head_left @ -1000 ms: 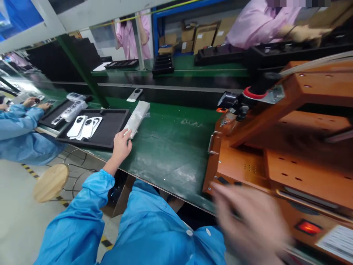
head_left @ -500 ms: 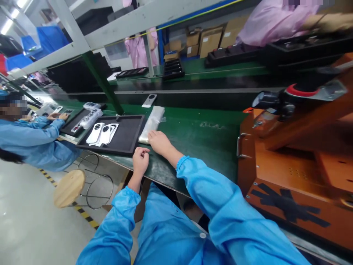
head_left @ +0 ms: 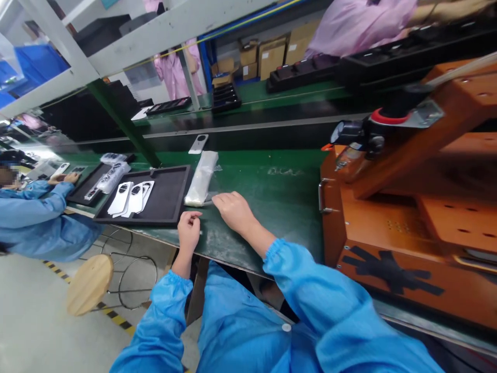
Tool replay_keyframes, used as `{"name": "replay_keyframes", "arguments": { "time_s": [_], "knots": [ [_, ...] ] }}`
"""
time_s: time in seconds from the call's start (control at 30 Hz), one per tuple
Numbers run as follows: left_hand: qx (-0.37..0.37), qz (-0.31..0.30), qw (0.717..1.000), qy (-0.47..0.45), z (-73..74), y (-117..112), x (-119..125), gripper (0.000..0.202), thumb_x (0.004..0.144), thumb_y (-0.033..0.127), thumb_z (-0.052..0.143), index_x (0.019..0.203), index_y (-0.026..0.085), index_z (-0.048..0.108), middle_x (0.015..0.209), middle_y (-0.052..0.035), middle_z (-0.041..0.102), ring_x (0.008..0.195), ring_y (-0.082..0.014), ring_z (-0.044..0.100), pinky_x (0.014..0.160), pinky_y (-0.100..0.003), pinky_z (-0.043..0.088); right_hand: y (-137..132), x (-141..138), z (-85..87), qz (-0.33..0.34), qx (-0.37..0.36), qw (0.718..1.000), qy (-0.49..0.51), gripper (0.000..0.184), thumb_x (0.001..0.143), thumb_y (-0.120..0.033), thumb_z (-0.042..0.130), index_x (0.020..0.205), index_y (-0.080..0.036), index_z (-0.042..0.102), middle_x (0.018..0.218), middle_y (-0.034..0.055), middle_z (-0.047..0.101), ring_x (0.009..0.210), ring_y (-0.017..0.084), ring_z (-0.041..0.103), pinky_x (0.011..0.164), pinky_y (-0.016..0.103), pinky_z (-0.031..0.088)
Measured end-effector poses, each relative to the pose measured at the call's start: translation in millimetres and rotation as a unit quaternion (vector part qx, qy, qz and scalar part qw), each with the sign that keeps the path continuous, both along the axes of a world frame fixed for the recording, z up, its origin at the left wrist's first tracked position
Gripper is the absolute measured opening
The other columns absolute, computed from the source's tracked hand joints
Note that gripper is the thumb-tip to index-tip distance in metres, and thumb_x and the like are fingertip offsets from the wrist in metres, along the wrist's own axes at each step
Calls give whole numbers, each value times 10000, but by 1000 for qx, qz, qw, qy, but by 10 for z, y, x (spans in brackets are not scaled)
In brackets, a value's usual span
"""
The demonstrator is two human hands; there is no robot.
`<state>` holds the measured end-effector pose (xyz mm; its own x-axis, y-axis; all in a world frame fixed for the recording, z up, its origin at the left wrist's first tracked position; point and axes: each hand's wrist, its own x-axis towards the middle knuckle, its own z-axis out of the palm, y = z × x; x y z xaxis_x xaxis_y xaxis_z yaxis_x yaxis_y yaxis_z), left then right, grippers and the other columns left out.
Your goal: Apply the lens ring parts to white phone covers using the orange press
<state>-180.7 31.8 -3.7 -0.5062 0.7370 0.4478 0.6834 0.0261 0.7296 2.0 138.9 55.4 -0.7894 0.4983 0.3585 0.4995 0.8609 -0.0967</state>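
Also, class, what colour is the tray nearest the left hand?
The tray is black, shown best in the head view.

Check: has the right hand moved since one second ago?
Yes. The right hand moved left, away from the orange machine, to near the plastic bag.

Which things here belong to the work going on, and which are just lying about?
Seemingly in use:
plastic-wrapped bundle, near the right hand
black tray, near the left hand
white panels in the tray

Seemingly just around:
wooden stool
cardboard boxes at the back
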Motion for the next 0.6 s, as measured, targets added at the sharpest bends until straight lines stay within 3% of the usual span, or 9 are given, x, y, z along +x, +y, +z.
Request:
{"name": "replay_keyframes", "arguments": {
  "time_s": [0.1,0.2,0.27,0.4,0.5,0.6],
  "knots": [
    [-18,-11,1000,19,194,26,-65,195,910,212,554,954,207,744,892,-42,696,685,-145,621,658,-267,521,-445,599,-173,-23,55,995,79,381,1069,-48,430,1275,-90,749,1252,165,801,1128,244,743,912,375,505],
    [-41,-16,998,54,508,359,-232,215,953,253,564,1066,205,740,1034,-69,703,835,-174,658,778,-294,556,-932,1212,-424,-53,96,987,117,425,994,-7,456,1296,-52,752,1330,187,779,1266,292,708,1021,408,496],
    [-71,-21,994,79,723,823,-385,264,932,231,592,1155,203,730,1123,-78,701,921,-189,666,883,-317,566,-1155,1500,-590,-82,70,988,107,426,972,-19,460,1260,-55,771,1334,179,782,1279,305,706,1039,421,498],
    [-165,-1,980,113,1042,2092,-710,444,877,242,691,1313,159,684,1287,-133,680,1056,-233,679,1067,-378,526,-1278,1707,-822,-106,44,985,132,401,1006,-73,483,1292,-106,763,1355,129,785,1267,273,722,1035,403,500],
    [-242,34,961,127,1156,2965,-909,516,880,349,766,1323,104,665,1389,-227,669,1250,-330,649,1152,-449,460,-1247,1671,-881,-84,55,983,152,405,1044,-110,455,1310,-147,758,1395,79,772,1256,251,736,1028,385,492],
    [-320,53,937,131,1149,3577,-1046,662,828,498,854,1298,70,667,1390,-299,685,1339,-439,624,1116,-516,476,-1223,1575,-966,-105,75,977,168,425,1084,-128,394,1226,-191,789,1331,27,803,1177,205,775,976,346,506]
  ]
}}
